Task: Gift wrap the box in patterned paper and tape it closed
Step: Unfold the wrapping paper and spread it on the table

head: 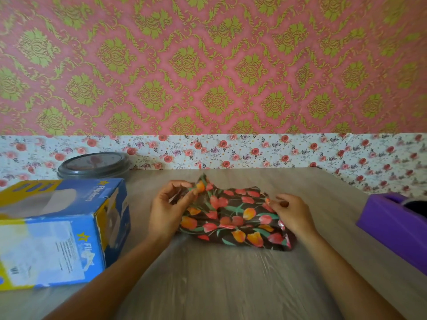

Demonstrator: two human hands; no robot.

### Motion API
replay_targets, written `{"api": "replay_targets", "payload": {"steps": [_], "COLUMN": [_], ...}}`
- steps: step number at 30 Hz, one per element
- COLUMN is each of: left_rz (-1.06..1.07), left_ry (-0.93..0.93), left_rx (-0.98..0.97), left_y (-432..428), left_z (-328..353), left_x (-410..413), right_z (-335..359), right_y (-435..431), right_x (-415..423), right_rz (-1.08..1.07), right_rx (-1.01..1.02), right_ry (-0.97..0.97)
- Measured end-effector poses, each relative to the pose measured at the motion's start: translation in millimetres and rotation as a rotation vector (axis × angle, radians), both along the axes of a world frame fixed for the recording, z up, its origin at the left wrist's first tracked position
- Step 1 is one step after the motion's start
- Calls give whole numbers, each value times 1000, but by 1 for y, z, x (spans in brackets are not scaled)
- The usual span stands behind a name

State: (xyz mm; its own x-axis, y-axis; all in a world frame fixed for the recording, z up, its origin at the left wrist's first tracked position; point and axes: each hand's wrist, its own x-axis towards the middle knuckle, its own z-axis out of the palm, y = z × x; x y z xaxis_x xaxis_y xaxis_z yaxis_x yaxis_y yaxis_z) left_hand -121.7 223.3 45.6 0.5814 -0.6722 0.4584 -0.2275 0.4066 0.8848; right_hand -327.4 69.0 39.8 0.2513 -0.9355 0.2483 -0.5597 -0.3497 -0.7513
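We see table (219, 285), blue carton (57, 239) at left, purple tape dispenser (392, 227) at right edge, both well apart from work. At centre, patterned paper (233, 218) bundled over box, box itself hidden. Our left hand (166, 209) pinches left end flap. Our right hand (293, 215) grips right end, fingers curled on paper. We judge: crease flaps flat, keep tension, tape after.

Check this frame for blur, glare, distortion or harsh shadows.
Head view: soft even light, no harsh shadows; radial smear blurs the wooden table toward the bottom; the wide-angle lens bows the floral wall border; small glare at the right end of the tulip-print wrapping paper.
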Motion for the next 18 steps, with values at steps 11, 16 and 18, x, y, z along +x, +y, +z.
{"api": "replay_targets", "payload": {"steps": [11, 16, 18], "left_rz": [324, 345, 302], "left_ry": [251, 264, 266], "left_rx": [80, 88, 89], "left_y": [-6, -8, -7], "left_z": [-1, 0, 0], "left_x": [20, 13, 9], "right_z": [4, 4, 3], "right_y": [-14, -20, -21], "right_x": [1, -2, -2], "right_rz": [-10, -96, -112], "right_rx": [200, 136, 110], "right_ry": [-479, -496, -512]}}
